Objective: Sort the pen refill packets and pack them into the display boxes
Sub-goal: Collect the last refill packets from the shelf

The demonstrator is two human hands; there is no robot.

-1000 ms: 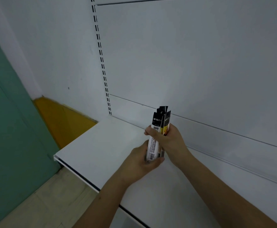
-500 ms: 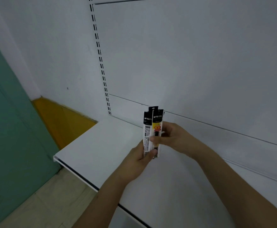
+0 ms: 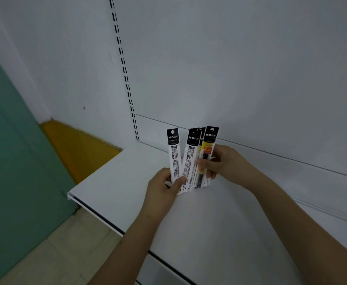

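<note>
Several refill packets stand fanned upright over the white shelf, held between both hands. Left hand pinches the lower ends of the white-backed packets, thumb across their fronts. Right hand pinches the yellow packet at mid-length, rightmost in the fan, beside the left grip.

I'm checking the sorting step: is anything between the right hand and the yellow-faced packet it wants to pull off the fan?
Nothing visible. The right hand already pinches the yellow-faced packet, the rightmost and frontmost of the fan. The left hand grips the white-backed packets at their lower ends. No display box is in view.
</note>
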